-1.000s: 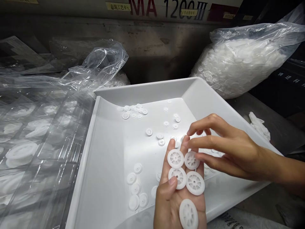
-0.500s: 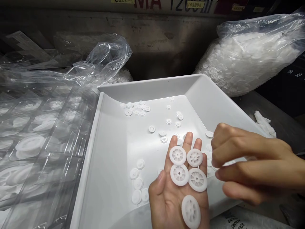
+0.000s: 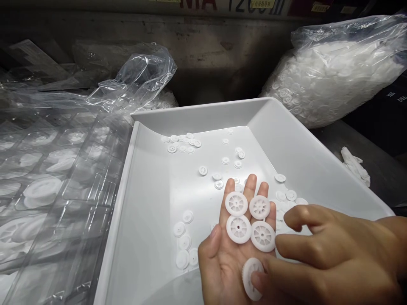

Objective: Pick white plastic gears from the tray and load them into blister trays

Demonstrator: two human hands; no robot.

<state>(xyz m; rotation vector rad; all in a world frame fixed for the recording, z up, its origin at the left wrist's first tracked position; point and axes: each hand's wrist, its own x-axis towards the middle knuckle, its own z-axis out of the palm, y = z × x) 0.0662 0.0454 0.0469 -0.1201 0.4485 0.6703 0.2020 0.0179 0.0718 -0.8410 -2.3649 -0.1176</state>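
Note:
My left hand (image 3: 227, 258) lies palm up over the tray with its fingers stretched, bearing several white plastic gears (image 3: 238, 231) with spoked faces. Two pairs of them rest on the fingers and upper palm. Nearer the wrist, another white gear (image 3: 248, 277) sits on the heel of the palm, slightly tilted, its toothed edge showing. My right hand (image 3: 333, 258) reaches over from the right, thumb and index finger closed on that gear; its other fingers are bent and hold nothing visible. Part of the gear is hidden behind the fingers.
Loose white gears (image 3: 185, 242) lie scattered in small groups inside the pale grey tray (image 3: 149, 190). To the left are clear plastic blister trays (image 3: 71, 186) with white parts. A clear bag of white gears (image 3: 330, 76) stands at back right, and crumpled plastic film (image 3: 143, 72) lies behind.
My right hand has come down and left from beside my left palm, and its thumb and index finger now grip the gear nearest the wrist. That gear has tilted.

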